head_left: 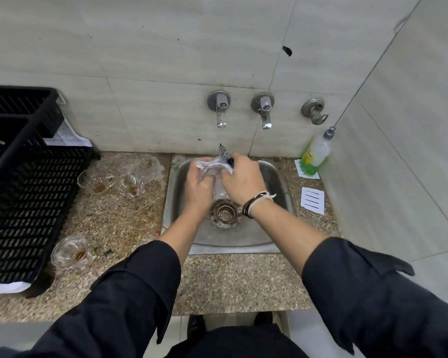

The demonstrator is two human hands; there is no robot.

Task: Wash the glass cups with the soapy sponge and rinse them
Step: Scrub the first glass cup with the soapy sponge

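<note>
You were early on: your left hand (201,183) gripped one glass cup (212,169) over the sink (274,228), your right hand (243,180) gripped the sponge (225,154), and three dirty cups (73,250) waited on the table (109,218).

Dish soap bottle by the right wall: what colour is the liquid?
Green, low in the clear dish soap bottle, seen in the head view.

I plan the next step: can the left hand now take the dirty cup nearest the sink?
Probably not yet: the left hand holds the glass cup over the sink. The dirty cup stands unobstructed.
</note>
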